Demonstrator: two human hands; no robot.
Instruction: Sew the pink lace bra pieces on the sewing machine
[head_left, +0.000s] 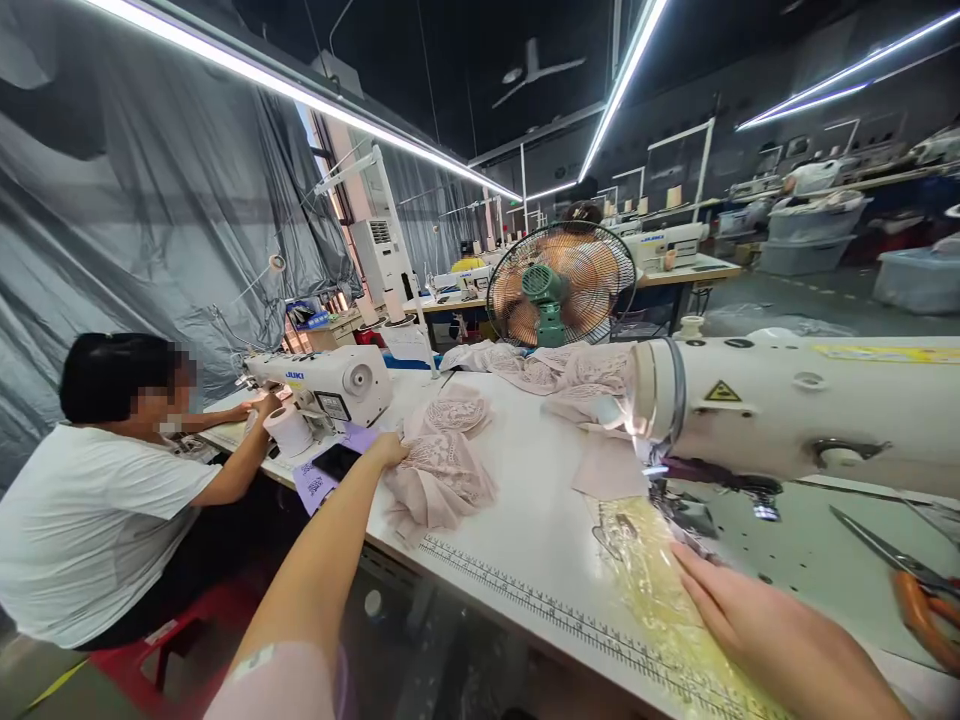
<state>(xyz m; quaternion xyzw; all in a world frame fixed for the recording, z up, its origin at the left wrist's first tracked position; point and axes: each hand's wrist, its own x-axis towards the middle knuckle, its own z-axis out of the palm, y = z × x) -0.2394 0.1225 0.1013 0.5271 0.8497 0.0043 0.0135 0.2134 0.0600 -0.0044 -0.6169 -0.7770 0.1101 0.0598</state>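
On the white worktop [525, 520], two bare hands are working well apart.

Left hand [388, 450]: arm stretched fully forward and to the left, forearm rising from the lower edge of the view, pale sleeve at the upper arm. Hand lies at the near edge of a crumpled heap of pale pink lace fabric pieces [442, 470], touching it. Fingers are curled down into the cloth; whether they actually pinch it cannot be told from this angle. Just left of the hand lie a black phone [336, 461] and a purple printed sheet [319, 485].

Right hand [757, 620]: enters from the lower right, palm down, fingers extended and together, flat on a yellow lace strip [652, 590]. Hand is spread, pressing, not gripping. The strip runs from the needle area of the white industrial sewing machine [810, 410] toward the near worktop edge, crossing the printed ruler scale [525, 600] there. Fingertips point toward the needle.

Orange-handled scissors [911, 585] lie on the machine bed to the right, apart from the right hand.

More pink lace pieces [555, 370] are piled behind the machine head. A green-hubbed standing fan [561, 285] stands beyond the worktop.

At left, another person in a white shirt [90, 520] sits on a red stool [135, 655] at a second white sewing machine [330, 385], both hands at its needle.
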